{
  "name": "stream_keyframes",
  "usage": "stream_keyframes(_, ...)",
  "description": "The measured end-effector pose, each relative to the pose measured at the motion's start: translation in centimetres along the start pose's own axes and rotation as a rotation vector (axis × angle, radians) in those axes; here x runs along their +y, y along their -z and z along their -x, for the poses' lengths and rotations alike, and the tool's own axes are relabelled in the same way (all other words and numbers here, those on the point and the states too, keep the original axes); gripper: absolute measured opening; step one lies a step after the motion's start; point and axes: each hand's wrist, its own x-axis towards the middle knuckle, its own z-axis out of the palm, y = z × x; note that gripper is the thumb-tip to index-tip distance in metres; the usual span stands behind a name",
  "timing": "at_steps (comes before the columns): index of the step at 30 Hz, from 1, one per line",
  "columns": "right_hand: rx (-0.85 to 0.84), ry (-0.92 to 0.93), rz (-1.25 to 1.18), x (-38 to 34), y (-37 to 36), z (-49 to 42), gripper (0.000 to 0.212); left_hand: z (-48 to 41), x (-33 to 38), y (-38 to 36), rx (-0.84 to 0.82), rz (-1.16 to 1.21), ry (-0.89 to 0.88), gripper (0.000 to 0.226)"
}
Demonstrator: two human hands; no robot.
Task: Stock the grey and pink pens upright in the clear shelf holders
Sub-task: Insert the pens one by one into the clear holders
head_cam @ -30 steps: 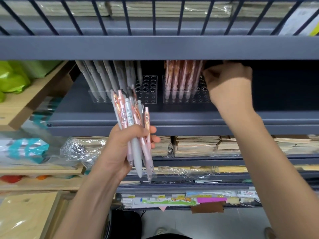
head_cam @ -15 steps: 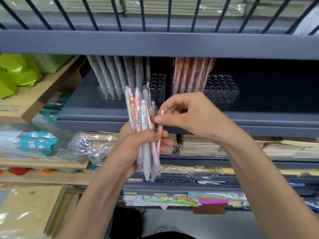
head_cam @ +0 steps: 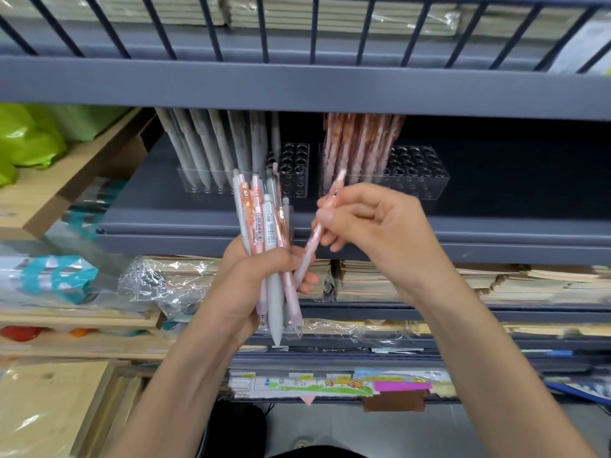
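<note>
My left hand (head_cam: 246, 285) grips a bundle of grey and pink pens (head_cam: 264, 233), held upright in front of the shelf. My right hand (head_cam: 373, 233) pinches a single pink pen (head_cam: 314, 239), tilted, its lower end beside the bundle. On the grey shelf (head_cam: 496, 226) behind stand two clear holders. The left holder (head_cam: 294, 173) carries several grey pens (head_cam: 211, 143) in its left part. The right holder (head_cam: 416, 173) carries several pink pens (head_cam: 357, 143) in its left part; its right holes are vacant.
The shelf above (head_cam: 297, 87) hangs low over the holders and hides the tops of the stocked pens. Stacks of wrapped notebooks (head_cam: 496, 279) fill the shelf below. Green packages (head_cam: 29, 140) and wooden shelves lie at the left.
My right hand came back from the pink holder to the bundle, took hold of one pink pen and has drawn it out to the right. The left hand stayed in place.
</note>
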Motion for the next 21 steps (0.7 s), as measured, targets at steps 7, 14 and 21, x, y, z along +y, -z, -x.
stream_keyframes(7,0.646,0.317,0.077,-1.6,5.4,-1.0,0.008,-0.2,-0.1,0.2,-0.043,0.084,0.016,0.046)
stream_keyframes(14,0.716,0.321,0.387,-0.6,7.0,-3.2,0.007,-0.5,0.2,0.5,-0.039,0.092,0.019,0.047)
stream_keyframes(21,0.439,0.304,1.012,-0.7,6.6,-5.9,0.024,-0.4,0.6,1.1,-0.059,0.069,0.001,0.052)
